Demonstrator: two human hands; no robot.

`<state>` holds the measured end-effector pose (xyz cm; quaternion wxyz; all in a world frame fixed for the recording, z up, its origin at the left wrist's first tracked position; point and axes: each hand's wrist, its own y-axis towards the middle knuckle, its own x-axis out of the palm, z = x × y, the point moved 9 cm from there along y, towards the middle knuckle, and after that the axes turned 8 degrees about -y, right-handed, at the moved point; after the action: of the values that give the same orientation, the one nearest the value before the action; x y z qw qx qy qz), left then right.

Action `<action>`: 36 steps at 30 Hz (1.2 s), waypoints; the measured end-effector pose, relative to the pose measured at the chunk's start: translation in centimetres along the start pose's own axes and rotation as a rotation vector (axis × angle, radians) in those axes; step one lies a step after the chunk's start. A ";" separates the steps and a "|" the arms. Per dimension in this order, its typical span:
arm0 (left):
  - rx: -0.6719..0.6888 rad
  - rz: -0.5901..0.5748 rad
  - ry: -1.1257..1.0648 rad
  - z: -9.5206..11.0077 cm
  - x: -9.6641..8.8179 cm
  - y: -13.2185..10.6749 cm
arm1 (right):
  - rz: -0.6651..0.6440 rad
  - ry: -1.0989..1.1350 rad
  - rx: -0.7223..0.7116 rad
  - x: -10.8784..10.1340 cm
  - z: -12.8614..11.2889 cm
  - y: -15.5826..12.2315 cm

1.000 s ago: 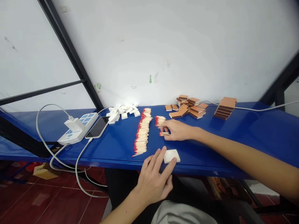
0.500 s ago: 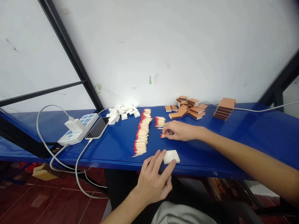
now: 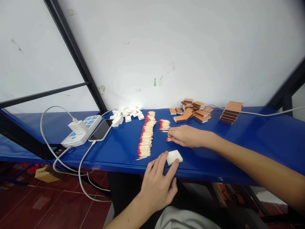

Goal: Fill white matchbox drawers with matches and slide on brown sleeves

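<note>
- Nearest to us, the left hand (image 3: 158,187) reaches up from the lap. Its fingers are spread loosely and closed on nothing; the fingertips and thumb rest against the near side of a small white box (image 3: 174,157).
- That white box lies flat by the front edge of the blue table (image 3: 238,149).
- Just beyond it, the right hand (image 3: 187,136) lies low on the table, palm down. Its fingertips are pinched shut on a few matches (image 3: 169,139), whose red heads poke out to the left. We cannot tell how many it holds.
- Just past that hand lies a small bunch of matches (image 3: 164,125), apart from it.
- To the left runs a long row of matches (image 3: 146,135), red heads facing left.
- Further left, a phone (image 3: 101,129) lies beside a white power strip (image 3: 78,131), with a cable (image 3: 47,143) looping off the table edge.
- By the wall we see a heap of white boxes (image 3: 126,114), a heap of brown sleeves (image 3: 193,111), and on the right a neat stack of sleeves (image 3: 231,112).
- Behind everything stands a white wall (image 3: 190,47).
</note>
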<state>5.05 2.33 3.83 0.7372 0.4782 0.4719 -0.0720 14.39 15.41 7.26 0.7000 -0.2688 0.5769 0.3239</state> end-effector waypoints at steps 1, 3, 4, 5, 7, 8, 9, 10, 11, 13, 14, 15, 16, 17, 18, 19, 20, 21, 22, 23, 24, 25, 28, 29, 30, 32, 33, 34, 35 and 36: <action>-0.006 -0.011 0.002 0.0 0.0 0.0 | 0.001 0.016 0.000 -0.1 0.0 -0.1; -0.016 -0.031 0.008 0.0 0.1 0.0 | -0.005 0.080 0.004 -0.2 0.1 -0.2; -0.019 -0.038 0.011 0.0 0.2 0.0 | -0.011 0.127 0.006 -0.3 0.1 -0.3; -0.020 -0.042 0.014 0.0 0.2 0.0 | -0.018 0.178 0.010 -0.4 0.2 -0.4; -0.013 -0.046 0.019 0.0 0.2 0.0 | -0.028 0.273 0.024 -0.5 0.5 -0.5; -0.008 -0.045 0.023 0.0 0.2 0.0 | -0.029 0.307 0.036 -0.5 0.8 -0.6; -0.005 -0.043 0.026 0.0 0.1 0.0 | -0.026 0.330 0.047 -0.6 1.1 -0.6; -0.003 -0.042 0.030 0.0 0.1 0.0 | -0.021 0.346 0.053 -0.7 1.3 -0.6; -0.002 -0.041 0.033 0.0 0.1 0.0 | -0.016 0.358 0.055 -0.8 1.4 -0.7; 0.004 -0.040 0.036 0.0 0.2 0.1 | -0.002 0.373 0.053 -1.1 1.5 -0.7; 0.008 -0.040 0.037 0.0 0.2 0.1 | 0.009 0.385 0.049 -1.4 1.5 -0.8; 0.012 -0.041 0.036 0.1 0.3 0.1 | 0.018 0.407 0.043 -1.8 1.3 -0.9; 0.014 -0.043 0.036 0.1 0.3 0.1 | 0.019 0.438 0.032 -2.1 1.0 -1.0; 0.014 -0.044 0.034 0.1 0.3 0.0 | 0.010 0.480 0.016 -2.4 0.7 -1.1; 0.012 -0.047 0.032 0.1 0.3 0.0 | -0.022 0.525 -0.005 -2.6 0.1 -1.3; 0.009 -0.052 0.030 0.1 0.4 0.0 | -0.070 0.566 -0.026 -2.6 -0.4 -1.4; 0.006 -0.057 0.028 0.0 0.4 0.0 | -0.125 0.609 -0.039 -2.5 -1.0 -1.6; 0.005 -0.061 0.026 0.0 0.4 0.0 | -0.184 0.647 -0.055 -2.3 -1.5 -1.8; 0.006 -0.064 0.025 0.1 0.4 0.0 | -0.224 0.676 -0.073 -2.2 -2.0 -2.0; 0.008 -0.064 0.025 0.1 0.3 0.0 | -0.251 0.695 -0.087 -2.1 -2.4 -2.0; 0.010 -0.063 0.026 0.1 0.3 0.1 | -0.261 0.703 -0.101 -2.1 -2.6 -2.0; 0.013 -0.061 0.027 0.1 0.3 0.1 | -0.255 0.699 -0.111 -2.1 -2.8 -2.0; 0.023 -0.055 0.036 0.2 0.2 0.2 | -0.201 0.648 -0.129 -2.2 -3.0 -1.6; 0.026 -0.052 0.040 0.2 0.2 0.2 | -0.183 0.630 -0.136 -2.2 -3.1 -1.5; 0.028 -0.051 0.043 0.2 0.2 0.2 | -0.167 0.615 -0.143 -2.4 -3.2 -1.5; 0.031 -0.050 0.048 0.3 0.2 0.2 | -0.146 0.588 -0.157 -2.7 -3.6 -1.4; 0.030 -0.051 0.051 0.2 0.2 0.2 | -0.137 0.570 -0.162 -2.8 -3.9 -1.4; 0.030 -0.051 0.054 0.2 0.2 0.2 | -0.129 0.545 -0.166 -3.0 -4.1 -1.4; 0.032 -0.051 0.058 0.2 0.2 0.2 | -0.123 0.518 -0.171 -3.2 -4.4 -1.5; 0.035 -0.048 0.062 0.3 0.2 0.2 | -0.122 0.495 -0.176 -3.3 -4.6 -1.5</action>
<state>5.44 2.30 3.80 0.7117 0.4815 0.5046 -0.0833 12.22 10.50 9.65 0.5299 -0.4338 0.6827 0.2547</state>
